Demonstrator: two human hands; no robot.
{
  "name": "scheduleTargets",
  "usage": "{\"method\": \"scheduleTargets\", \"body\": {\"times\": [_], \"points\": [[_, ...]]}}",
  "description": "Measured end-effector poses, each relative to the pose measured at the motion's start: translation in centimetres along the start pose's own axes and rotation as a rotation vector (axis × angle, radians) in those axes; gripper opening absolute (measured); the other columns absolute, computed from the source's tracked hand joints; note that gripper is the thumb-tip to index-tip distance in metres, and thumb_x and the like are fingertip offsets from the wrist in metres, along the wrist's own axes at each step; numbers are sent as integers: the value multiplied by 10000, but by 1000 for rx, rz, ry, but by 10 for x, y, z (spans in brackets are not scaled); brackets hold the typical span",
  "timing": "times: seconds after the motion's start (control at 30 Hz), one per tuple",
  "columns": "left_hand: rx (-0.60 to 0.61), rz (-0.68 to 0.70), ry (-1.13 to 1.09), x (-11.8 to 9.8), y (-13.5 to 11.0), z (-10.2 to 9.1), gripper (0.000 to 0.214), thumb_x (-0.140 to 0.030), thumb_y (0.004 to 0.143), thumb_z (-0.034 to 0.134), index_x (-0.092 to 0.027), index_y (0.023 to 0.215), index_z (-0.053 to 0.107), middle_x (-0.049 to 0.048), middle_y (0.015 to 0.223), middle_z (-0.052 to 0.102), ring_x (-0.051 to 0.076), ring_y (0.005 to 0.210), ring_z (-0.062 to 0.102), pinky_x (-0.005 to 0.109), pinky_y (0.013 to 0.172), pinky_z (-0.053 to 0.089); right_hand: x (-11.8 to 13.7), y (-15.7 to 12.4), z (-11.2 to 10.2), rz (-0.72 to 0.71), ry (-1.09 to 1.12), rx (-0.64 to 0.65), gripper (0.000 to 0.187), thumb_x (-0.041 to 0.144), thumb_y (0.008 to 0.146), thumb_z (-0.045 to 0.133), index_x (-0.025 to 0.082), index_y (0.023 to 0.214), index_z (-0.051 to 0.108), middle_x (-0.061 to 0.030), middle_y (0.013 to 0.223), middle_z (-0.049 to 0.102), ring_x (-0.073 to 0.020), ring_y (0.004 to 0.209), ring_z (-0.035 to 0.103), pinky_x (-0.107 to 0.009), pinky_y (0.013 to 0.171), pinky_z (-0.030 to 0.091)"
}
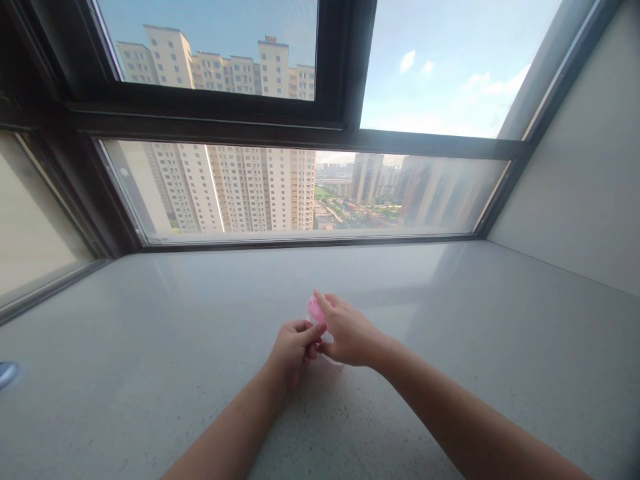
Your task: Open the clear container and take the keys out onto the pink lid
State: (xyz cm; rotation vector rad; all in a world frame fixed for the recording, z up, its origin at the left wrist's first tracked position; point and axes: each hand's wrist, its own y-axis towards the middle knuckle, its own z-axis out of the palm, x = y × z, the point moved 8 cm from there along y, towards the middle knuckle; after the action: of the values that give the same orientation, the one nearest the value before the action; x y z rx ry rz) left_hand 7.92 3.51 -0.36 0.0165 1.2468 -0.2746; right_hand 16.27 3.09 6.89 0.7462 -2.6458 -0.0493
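Note:
A small, soft-looking pink thing (316, 309) with a paler, see-through lower part is between my two hands, just above the speckled sill. Most of it is behind my fingers, so its kind cannot be made out. My left hand (296, 345) is closed at its lower left side, thumb and fingertips pinched together against it. From the right, my right hand (349, 329) curves around it, with fingers over the top and thumb low near the left fingertips. The hands nearly touch.
The pale speckled windowsill (160, 373) spreads out around my hands. A dark window frame (310, 245) borders its far side, and a white wall (580, 173) stands at the right. Part of a shiny bluish-white object (7, 375) shows at the left edge. Tall buildings are outside.

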Motion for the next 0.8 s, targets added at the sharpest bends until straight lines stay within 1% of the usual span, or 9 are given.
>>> {"method": "scheduleTargets", "body": {"times": [0.13,0.2,0.33,0.43,0.5,0.6,0.7,0.8], "points": [[-9,6,-40,-1,-1,1,410,-423,621,720,-126,549,447,-52,362,414,25,315,310,164,354,175,0,0,0,-15,-37,-11,963,330,637,649,134,1427,134,-191,1325,322,-291,1147,389,-389,931,342],[-25,16,-14,-2,-2,1,411,-439,633,706,-125,547,455,-49,360,420,27,311,310,165,348,178,0,0,0,-19,-51,-13,955,327,641,648,138,1427,139,-190,1328,320,-291,1142,394,-389,928,343],[-75,78,190,-9,-4,-1,448,-523,664,646,-123,536,489,-33,329,425,42,279,302,179,318,175,0,0,0,-23,-46,9,954,326,647,658,151,1428,137,-188,1336,312,-289,1171,373,-386,936,331],[-78,146,324,-17,-6,0,477,-565,670,613,-127,527,489,-37,316,412,48,263,296,186,307,175,-2,0,-1,-24,-32,31,962,324,650,667,157,1430,128,-190,1345,301,-286,1194,358,-388,942,321],[-52,178,366,-20,-6,2,482,-571,680,598,-130,530,477,-39,326,412,46,268,299,183,310,184,-2,0,-2,-42,-23,30,967,342,652,668,154,1430,126,-190,1347,299,-285,1193,366,-387,942,326],[40,214,372,-22,-5,6,449,-528,693,612,-130,553,459,-42,356,422,37,300,310,171,334,208,-3,0,-4,-81,-6,20,962,372,654,660,154,1430,136,-185,1350,301,-283,1180,391,-380,940,339],[152,228,329,-19,-2,8,388,-464,688,646,-130,615,461,-47,408,442,35,332,326,162,345,217,-4,1,-5,-98,0,13,913,360,685,628,138,1429,148,-190,1345,314,-278,1170,407,-371,939,347],[205,241,317,-19,0,8,348,-425,699,646,-127,646,474,-44,434,454,44,350,357,163,354,246,-6,2,-5,-95,-9,8,843,327,724,583,133,1426,159,-195,1345,321,-272,1171,411,-373,941,348]]}}
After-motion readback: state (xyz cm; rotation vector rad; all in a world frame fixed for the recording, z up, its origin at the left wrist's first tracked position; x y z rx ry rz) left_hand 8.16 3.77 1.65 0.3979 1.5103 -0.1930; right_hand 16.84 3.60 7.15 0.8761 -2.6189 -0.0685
